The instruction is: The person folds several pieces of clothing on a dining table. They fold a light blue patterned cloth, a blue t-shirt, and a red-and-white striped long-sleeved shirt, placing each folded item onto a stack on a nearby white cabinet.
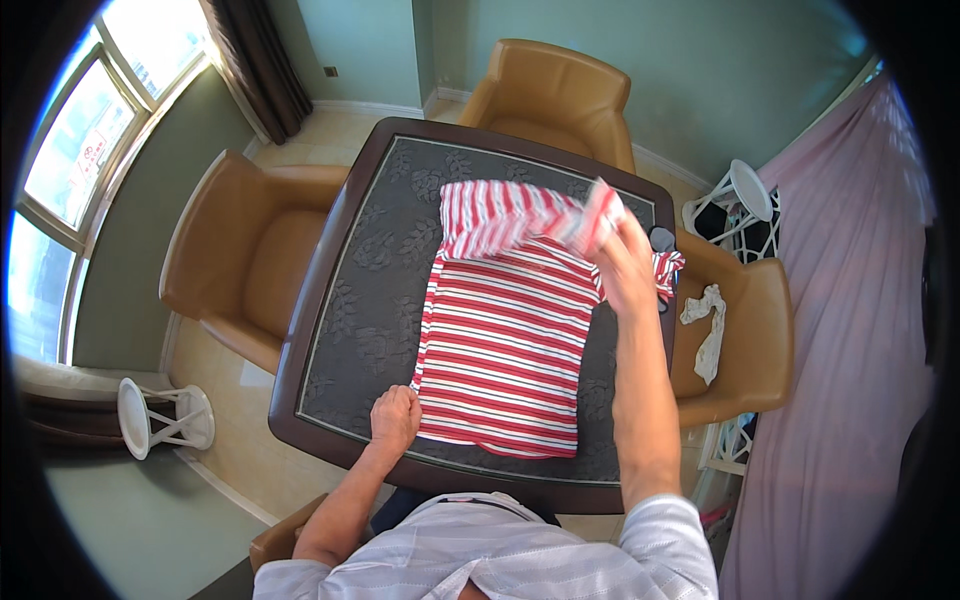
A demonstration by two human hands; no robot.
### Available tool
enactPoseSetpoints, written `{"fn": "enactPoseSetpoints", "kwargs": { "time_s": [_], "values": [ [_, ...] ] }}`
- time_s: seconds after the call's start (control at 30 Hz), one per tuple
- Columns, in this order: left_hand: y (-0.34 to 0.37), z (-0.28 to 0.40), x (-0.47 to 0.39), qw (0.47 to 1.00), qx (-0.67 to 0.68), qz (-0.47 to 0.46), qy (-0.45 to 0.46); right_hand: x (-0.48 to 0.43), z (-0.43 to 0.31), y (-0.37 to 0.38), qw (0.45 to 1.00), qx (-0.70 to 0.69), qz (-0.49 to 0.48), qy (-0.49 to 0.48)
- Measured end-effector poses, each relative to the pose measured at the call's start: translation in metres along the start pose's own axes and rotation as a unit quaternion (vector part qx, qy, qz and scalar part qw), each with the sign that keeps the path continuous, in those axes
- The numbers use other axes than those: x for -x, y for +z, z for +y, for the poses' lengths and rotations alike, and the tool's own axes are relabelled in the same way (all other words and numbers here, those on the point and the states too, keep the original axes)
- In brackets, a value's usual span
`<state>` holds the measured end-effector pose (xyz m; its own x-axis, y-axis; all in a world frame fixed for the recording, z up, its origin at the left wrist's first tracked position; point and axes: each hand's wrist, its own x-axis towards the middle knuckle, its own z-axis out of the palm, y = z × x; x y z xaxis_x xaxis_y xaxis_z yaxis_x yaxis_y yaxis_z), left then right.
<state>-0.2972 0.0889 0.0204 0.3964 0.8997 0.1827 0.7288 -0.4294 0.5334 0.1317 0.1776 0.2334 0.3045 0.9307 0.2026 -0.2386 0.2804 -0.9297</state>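
Note:
A red and white striped knit shirt (506, 349) lies on the dark, floral-patterned table top (352, 300). Its lower body is spread fairly flat, while the far part is folded over and blurred by motion. My right hand (626, 266) is above the far right part of the shirt and grips a raised bit of its fabric. One short sleeve (666, 274) reaches the table's right edge. At the shirt's near left corner, my left hand (397, 418) is closed against the side edge; whether cloth is pinched in its fingers is hard to see.
Tan armchairs stand at the left (270, 247), far (559, 97) and right (750, 337) sides of the table. A crumpled white cloth (709, 337) lies on the right chair. A grey object (662, 240) sits by the table's right edge. White stools (165, 420) stand beyond.

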Motion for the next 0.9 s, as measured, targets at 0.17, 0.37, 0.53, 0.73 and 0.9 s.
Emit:
{"fn": "enactPoseSetpoints", "kwargs": {
  "time_s": [0.17, 0.37, 0.53, 0.73, 0.9],
  "values": [
    [0.021, 0.018, 0.009, 0.998, -0.032, -0.038, 0.033, 0.13, 0.069, -0.136, 0.966, 0.045, 0.158, 0.201],
    [0.03, 0.014, 0.028, 0.994, -0.044, -0.097, 0.019, 0.208, 0.114, -0.187, 0.832, 0.445, 0.118, 0.31],
    [0.034, 0.01, 0.04, 0.995, -0.018, -0.098, 0.023, 0.166, 0.102, -0.16, 0.728, 0.647, 0.2, 0.102],
    [0.033, 0.009, 0.036, 0.995, 0.026, -0.097, 0.012, 0.019, 0.146, -0.043, 0.864, 0.501, 0.047, 0.028],
    [0.027, 0.006, 0.032, 0.992, 0.06, -0.114, -0.001, -0.104, 0.243, 0.009, 0.838, 0.543, -0.038, 0.025]
  ]
}}
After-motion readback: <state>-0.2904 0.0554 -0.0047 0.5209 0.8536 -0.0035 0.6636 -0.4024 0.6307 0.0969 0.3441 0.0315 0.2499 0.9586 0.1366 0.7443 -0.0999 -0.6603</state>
